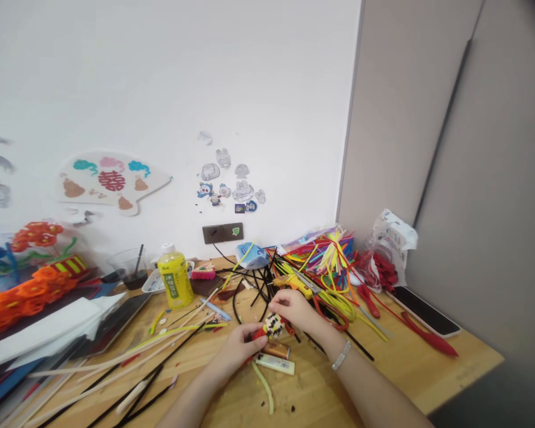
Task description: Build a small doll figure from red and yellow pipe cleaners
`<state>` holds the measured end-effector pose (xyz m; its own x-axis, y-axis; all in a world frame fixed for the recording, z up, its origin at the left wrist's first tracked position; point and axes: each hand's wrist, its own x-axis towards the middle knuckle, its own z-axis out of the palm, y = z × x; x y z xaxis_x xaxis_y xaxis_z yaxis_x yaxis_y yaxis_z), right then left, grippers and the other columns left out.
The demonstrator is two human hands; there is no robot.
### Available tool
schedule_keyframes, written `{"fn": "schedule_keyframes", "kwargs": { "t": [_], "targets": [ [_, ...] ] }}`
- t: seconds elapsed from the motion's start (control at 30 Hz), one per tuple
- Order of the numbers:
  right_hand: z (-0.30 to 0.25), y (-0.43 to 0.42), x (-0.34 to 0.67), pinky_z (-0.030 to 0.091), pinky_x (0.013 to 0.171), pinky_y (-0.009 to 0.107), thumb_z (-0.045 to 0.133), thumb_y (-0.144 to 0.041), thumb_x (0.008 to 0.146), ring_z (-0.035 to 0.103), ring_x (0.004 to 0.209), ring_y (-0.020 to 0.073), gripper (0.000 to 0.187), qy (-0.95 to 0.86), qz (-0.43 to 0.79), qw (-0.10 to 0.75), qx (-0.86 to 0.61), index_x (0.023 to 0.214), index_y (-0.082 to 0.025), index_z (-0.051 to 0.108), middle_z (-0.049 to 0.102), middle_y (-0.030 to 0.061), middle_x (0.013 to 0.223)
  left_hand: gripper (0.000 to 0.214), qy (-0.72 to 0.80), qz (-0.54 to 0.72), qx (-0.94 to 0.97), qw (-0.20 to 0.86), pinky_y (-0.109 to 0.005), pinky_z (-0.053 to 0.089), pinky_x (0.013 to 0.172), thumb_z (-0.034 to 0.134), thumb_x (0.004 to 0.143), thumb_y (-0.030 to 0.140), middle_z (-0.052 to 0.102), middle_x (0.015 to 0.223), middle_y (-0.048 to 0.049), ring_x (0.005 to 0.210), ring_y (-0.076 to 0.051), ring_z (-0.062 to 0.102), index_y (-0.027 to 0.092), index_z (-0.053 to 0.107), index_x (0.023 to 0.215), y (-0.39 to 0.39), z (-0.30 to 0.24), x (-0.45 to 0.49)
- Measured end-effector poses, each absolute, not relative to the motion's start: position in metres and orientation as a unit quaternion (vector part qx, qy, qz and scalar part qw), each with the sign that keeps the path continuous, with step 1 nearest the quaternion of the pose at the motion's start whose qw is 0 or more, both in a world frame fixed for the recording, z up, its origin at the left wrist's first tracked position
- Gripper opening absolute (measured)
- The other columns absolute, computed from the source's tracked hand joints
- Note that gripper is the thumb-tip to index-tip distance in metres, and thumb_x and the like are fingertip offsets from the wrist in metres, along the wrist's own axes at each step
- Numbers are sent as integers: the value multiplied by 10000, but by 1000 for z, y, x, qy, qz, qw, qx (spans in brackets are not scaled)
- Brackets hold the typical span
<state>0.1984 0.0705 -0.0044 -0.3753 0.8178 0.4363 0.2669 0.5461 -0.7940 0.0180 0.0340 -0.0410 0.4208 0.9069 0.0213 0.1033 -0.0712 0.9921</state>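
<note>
My left hand (pixel 236 351) and my right hand (pixel 296 312) meet low in the middle of the wooden table (pixel 339 380). Between them is a small pipe-cleaner craft piece (pixel 274 326), speckled yellow, white and black, with a red part (pixel 258 334) at its left end. My left fingers grip that red end, and my right fingertips pinch the top of the piece. Just below my hands lie an orange lighter (pixel 277 351) and a white lighter (pixel 275 364). A bent pale green pipe cleaner (pixel 264 386) rests near them.
Yellow-handled scissors (pixel 296 284) lie in a heap of colored pipe cleaners (pixel 332 261). Black and pale sticks cover the table's left side. A yellow bottle (pixel 175 276), orange pipe-cleaner flowers (pixel 27 300), a phone (pixel 423 312) and a wall stand around.
</note>
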Motion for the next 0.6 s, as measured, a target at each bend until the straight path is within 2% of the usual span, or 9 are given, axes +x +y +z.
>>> {"fn": "schedule_keyframes", "kwargs": {
  "t": [0.13,0.33,0.47,0.6],
  "targets": [
    [-1,73,207,414,579,225,452,-316,829,528,624,120,277,-762,348,421,-347,722,-137,633,593,12,668,443,403,372,629,552,-234,383,607,680,631,429,645,722,-31,636,-147,523,121,673,949,33,-39,19],
    [3,72,212,412,551,220,560,-310,750,517,587,113,192,-760,378,405,-341,692,-139,624,578,0,639,425,400,372,625,557,-239,385,605,683,627,422,647,701,-27,645,-160,533,126,683,931,30,-35,21],
    [0,70,208,376,465,201,578,-315,726,478,494,92,198,-754,391,397,-348,658,-133,619,542,-16,564,407,390,366,623,571,-251,397,638,692,623,405,662,734,-30,676,-171,549,135,685,927,27,-31,23],
    [0,70,208,383,465,201,597,-310,711,479,477,89,186,-757,397,390,-344,640,-140,622,540,-21,545,376,388,367,615,580,-248,395,616,705,612,386,662,733,-30,657,-167,550,130,694,888,24,-28,26]
  ]
}}
